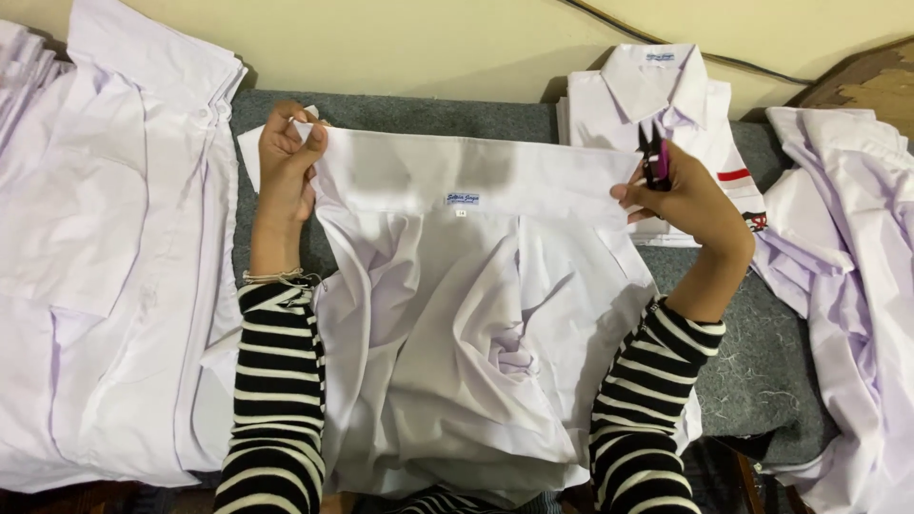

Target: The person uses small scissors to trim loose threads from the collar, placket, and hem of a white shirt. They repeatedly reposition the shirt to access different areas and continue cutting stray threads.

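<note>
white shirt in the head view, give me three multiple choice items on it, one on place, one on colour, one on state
1. Where does the folded shirt with its collar up lie?
A. beyond the right hand
B. left of the left hand
C. on the floor

2. What colour are the handles of the thread snips?
A. green
B. pink
C. yellow

3. How is the white shirt held?
A. fully folded and set down
B. collar stretched flat between both hands
C. hanging from a hanger

Answers: 1 A, it lies on the grey mat past the right hand. 2 B, pink shows in the right grip. 3 B, each hand pinches one collar end.
</note>
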